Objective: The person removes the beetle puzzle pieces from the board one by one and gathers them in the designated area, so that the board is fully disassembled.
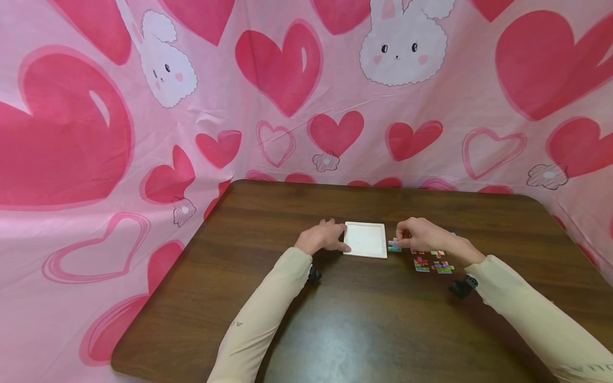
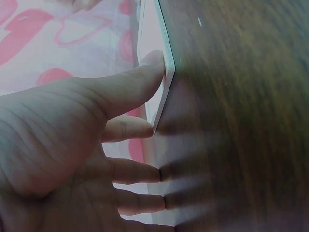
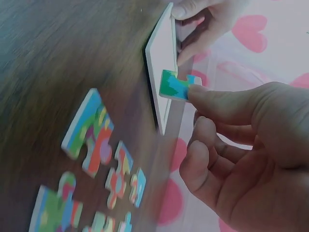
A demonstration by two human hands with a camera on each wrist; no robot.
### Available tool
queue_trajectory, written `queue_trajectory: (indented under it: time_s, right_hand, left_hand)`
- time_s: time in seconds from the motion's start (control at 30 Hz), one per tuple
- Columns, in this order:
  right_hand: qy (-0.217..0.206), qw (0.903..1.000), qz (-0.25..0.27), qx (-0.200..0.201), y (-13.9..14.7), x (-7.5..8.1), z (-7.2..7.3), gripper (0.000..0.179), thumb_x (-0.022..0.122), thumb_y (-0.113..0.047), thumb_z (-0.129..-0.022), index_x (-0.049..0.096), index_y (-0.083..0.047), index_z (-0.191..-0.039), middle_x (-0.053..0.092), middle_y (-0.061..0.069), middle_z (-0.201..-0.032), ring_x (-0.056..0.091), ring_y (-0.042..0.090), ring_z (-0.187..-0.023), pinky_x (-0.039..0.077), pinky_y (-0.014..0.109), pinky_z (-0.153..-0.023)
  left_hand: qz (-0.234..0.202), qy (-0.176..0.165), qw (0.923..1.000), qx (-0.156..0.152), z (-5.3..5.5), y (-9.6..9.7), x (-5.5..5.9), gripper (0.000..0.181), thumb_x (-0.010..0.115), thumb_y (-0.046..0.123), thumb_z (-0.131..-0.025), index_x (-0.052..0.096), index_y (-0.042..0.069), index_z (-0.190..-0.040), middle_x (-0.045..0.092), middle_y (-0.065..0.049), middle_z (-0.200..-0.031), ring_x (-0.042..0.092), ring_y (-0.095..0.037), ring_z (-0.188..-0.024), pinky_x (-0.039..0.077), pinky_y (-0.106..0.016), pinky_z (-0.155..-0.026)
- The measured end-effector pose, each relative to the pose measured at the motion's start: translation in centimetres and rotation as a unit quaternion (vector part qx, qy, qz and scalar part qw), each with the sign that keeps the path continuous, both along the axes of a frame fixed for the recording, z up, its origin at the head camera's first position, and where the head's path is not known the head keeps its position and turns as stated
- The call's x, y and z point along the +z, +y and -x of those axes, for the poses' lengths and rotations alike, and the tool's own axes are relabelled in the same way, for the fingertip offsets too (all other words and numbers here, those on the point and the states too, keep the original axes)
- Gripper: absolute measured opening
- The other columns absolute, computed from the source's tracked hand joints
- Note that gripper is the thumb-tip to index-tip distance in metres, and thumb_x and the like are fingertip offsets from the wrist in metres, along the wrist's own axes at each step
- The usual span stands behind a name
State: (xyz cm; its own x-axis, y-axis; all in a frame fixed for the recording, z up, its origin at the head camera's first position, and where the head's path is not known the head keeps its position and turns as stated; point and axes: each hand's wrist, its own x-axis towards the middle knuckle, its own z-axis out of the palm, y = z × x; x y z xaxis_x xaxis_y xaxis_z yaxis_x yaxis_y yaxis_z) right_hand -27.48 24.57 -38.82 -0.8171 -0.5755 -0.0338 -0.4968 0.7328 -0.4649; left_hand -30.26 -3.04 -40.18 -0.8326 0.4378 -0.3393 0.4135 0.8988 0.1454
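My right hand (image 1: 421, 234) pinches a green-and-blue jigsaw puzzle piece (image 3: 175, 86) between thumb and fingertips, beside the right edge of a shallow white puzzle tray (image 1: 365, 239). In the head view the held piece (image 1: 394, 246) shows just below the fingers. At the tray's left edge is my left hand (image 1: 324, 235), its fingers spread and fairly straight. Seen from the left wrist, the thumb of the left hand (image 2: 53, 135) rests on the tray rim (image 2: 170, 65), and the index fingertip touches near a corner. The other fingertips of that hand reach the tabletop.
Several loose puzzle pieces (image 1: 442, 267) lie on the brown wooden table (image 1: 364, 319) under and in front of the right hand, some partly hidden by it. A pink cloth with hearts and rabbits (image 1: 297, 80) hangs behind and left of the table.
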Motion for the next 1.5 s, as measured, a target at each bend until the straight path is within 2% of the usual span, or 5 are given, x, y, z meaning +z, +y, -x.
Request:
queue_trajectory:
  time_s: [0.33, 0.67, 1.07, 1.27, 1.5]
  right_hand:
    - [-0.010, 0.9997, -0.011, 0.020, 3.2, 0.6, -0.6, 0.019, 0.071, -0.014, -0.089, 0.057, -0.015, -0.076, 0.054, -0.007, -0.066, 0.047, 0.002, -0.050, 0.042, 0.022, -0.051]
    - [-0.116, 0.9931, -0.018, 0.004, 6.4, 1.4, -0.9, 0.016, 0.064, -0.010, -0.094, 0.054, -0.010, -0.081, 0.055, 0.002, -0.065, 0.052, 0.012, -0.049, 0.045, 0.025, -0.042]
    - [-0.185, 0.9823, -0.025, 0.000, 9.5, 1.6, -1.1, 0.019, 0.067, -0.015, -0.092, 0.054, -0.006, -0.082, 0.051, 0.000, -0.065, 0.049, 0.008, -0.051, 0.045, 0.024, -0.044]
    - [-0.215, 0.9763, -0.027, -0.005, 10.4, 1.3, -1.4, 0.015, 0.068, -0.006, -0.089, 0.055, -0.004, -0.081, 0.053, 0.000, -0.065, 0.049, 0.007, -0.048, 0.046, 0.024, -0.043]
    - [-0.234, 0.9708, -0.037, -0.036, 11.2, 0.9, -1.5, 0.014, 0.068, -0.007, -0.089, 0.055, -0.004, -0.084, 0.052, 0.000, -0.066, 0.051, 0.008, -0.048, 0.048, 0.024, -0.044]
  left_hand:
    - [0.009, 0.007, 0.9999, -0.012, 0.1, 0.0, 0.0, 0.066, 0.062, 0.053, -0.091, 0.047, 0.018, -0.144, 0.045, -0.011, -0.150, 0.039, -0.035, -0.140, 0.035, -0.052, -0.114]
    - [0.005, 0.004, 1.0000, -0.007, 0.3, -0.1, -0.2, 0.067, 0.063, 0.053, -0.091, 0.046, 0.018, -0.145, 0.043, -0.012, -0.152, 0.037, -0.036, -0.142, 0.033, -0.053, -0.115]
    - [0.000, -0.006, 1.0000, 0.005, 0.1, -0.1, -0.2, 0.069, 0.063, 0.053, -0.091, 0.043, 0.019, -0.147, 0.037, -0.013, -0.157, 0.030, -0.038, -0.146, 0.030, -0.055, -0.117]
    - [0.000, -0.007, 1.0000, 0.004, 0.3, 0.0, -0.4, 0.071, 0.063, 0.053, -0.091, 0.041, 0.019, -0.149, 0.036, -0.012, -0.157, 0.029, -0.037, -0.146, 0.028, -0.054, -0.118]
    - [-0.001, -0.008, 0.9999, 0.006, 0.2, -0.1, -0.3, 0.072, 0.063, 0.053, -0.091, 0.040, 0.020, -0.150, 0.035, -0.012, -0.158, 0.028, -0.037, -0.147, 0.028, -0.054, -0.118]
